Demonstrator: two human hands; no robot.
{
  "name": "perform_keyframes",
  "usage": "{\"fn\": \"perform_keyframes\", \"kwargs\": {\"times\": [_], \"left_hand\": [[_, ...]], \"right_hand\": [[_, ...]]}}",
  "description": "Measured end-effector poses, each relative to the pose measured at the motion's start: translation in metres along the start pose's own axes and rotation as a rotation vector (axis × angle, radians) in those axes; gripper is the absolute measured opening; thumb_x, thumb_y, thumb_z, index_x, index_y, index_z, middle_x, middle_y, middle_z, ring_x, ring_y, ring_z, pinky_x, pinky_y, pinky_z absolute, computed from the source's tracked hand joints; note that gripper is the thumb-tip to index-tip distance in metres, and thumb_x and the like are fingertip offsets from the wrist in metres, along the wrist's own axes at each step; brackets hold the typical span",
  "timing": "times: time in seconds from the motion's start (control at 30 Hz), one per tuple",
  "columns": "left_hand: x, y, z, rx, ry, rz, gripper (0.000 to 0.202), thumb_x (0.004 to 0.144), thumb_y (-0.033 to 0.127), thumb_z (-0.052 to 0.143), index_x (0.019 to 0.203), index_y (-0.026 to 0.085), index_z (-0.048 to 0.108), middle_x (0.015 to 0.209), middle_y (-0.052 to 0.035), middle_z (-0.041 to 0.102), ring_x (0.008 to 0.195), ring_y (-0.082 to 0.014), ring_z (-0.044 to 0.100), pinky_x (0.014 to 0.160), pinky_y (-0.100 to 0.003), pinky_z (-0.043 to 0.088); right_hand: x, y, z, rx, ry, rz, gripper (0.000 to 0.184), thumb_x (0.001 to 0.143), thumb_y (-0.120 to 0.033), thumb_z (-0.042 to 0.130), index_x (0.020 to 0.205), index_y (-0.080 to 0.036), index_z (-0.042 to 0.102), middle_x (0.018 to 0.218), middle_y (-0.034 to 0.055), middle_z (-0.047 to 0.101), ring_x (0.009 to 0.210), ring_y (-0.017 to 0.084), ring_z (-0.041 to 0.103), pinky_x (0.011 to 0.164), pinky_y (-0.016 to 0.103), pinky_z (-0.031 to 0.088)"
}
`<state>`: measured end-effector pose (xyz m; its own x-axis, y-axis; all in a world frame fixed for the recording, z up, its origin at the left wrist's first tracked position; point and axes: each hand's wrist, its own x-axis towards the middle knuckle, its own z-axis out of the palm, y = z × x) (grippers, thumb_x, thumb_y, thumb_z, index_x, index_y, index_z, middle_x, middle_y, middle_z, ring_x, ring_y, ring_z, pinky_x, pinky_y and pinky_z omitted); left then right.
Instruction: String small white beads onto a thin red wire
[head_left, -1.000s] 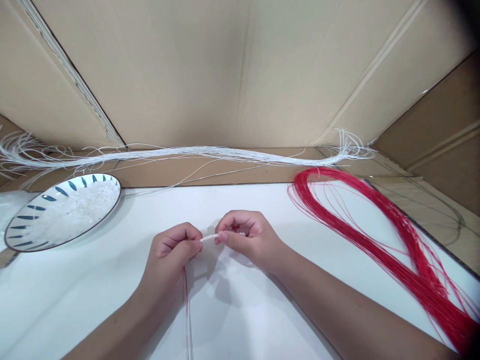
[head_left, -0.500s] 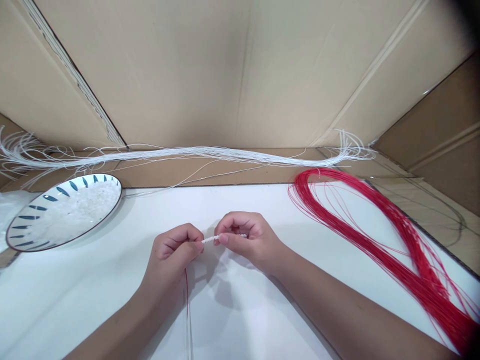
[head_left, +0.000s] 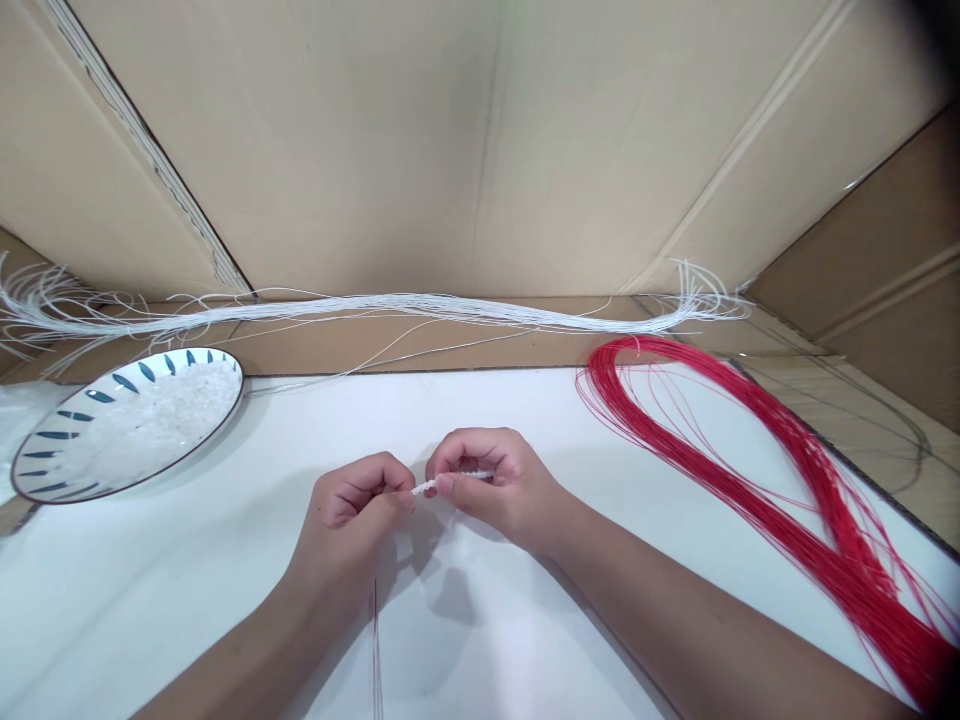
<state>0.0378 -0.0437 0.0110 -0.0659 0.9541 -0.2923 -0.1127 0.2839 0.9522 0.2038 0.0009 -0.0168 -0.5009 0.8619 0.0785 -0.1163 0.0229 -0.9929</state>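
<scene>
A thin strand of small white beads (head_left: 424,488) runs between my two hands above the white tabletop. My left hand (head_left: 364,500) pinches its left end between thumb and forefinger. My right hand (head_left: 484,485) is closed on the strand farther right, and part of the beadwork shows inside its curled fingers. Below my left wrist hang a red thread (head_left: 376,600) and pale threads, running down toward the near edge of the view. How these threads join the beads is hidden by my left hand.
An oval plate (head_left: 45,472) with dark leaf marks holds loose clear-white beads at the left. Along the back lies a bundle of white cords (head_left: 420,307). A looped hank of red cord (head_left: 720,515) lies on the right. Cardboard walls (head_left: 375,150) stand behind and beside the table.
My left hand has shifted slightly right, closer to my right hand, so less beadwork shows between them. More of the strand shows inside my right hand. Less red thread is visible below my left wrist.
</scene>
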Motion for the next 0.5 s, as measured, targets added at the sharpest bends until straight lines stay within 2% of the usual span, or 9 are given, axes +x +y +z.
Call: {"fn": "perform_keyframes", "kwargs": {"times": [0.13, 0.37, 0.5], "left_hand": [[-0.0007, 0.0009, 0.0007, 0.021, -0.01, 0.006, 0.018, 0.063, 0.027, 0.065, 0.052, 0.019, 0.055, 0.053, 0.004, 0.037, 0.05, -0.0104, 0.034, 0.05, -0.025, 0.025], [0.0019, -0.004, -0.001, 0.135, -0.026, 0.072, 0.019, 0.067, 0.029, 0.063, 0.053, 0.018, 0.055, 0.055, 0.0034, 0.04, 0.055, -0.0114, 0.033, 0.054, -0.026, 0.023], [0.006, -0.0083, -0.0057, 0.052, -0.063, 0.045, 0.016, 0.07, 0.027, 0.066, 0.058, 0.018, 0.061, 0.055, 0.0035, 0.042, 0.055, -0.0106, 0.035, 0.053, -0.025, 0.024]], "right_hand": [[-0.0002, -0.0022, 0.0013, -0.023, -0.015, -0.001, 0.014, 0.082, -0.028, 0.07, 0.078, -0.015, 0.065, 0.077, 0.0042, 0.063, 0.07, 0.015, 0.052, 0.064, 0.029, 0.041], [-0.0009, -0.0062, 0.0053, -0.014, 0.007, 0.053, 0.017, 0.078, -0.03, 0.073, 0.077, -0.016, 0.064, 0.076, 0.0031, 0.061, 0.068, 0.014, 0.051, 0.06, 0.027, 0.04], [0.0034, -0.005, 0.0029, 0.086, 0.102, 0.056, 0.02, 0.075, -0.032, 0.076, 0.074, -0.015, 0.065, 0.074, 0.0031, 0.064, 0.068, 0.014, 0.056, 0.065, 0.027, 0.043]]}}
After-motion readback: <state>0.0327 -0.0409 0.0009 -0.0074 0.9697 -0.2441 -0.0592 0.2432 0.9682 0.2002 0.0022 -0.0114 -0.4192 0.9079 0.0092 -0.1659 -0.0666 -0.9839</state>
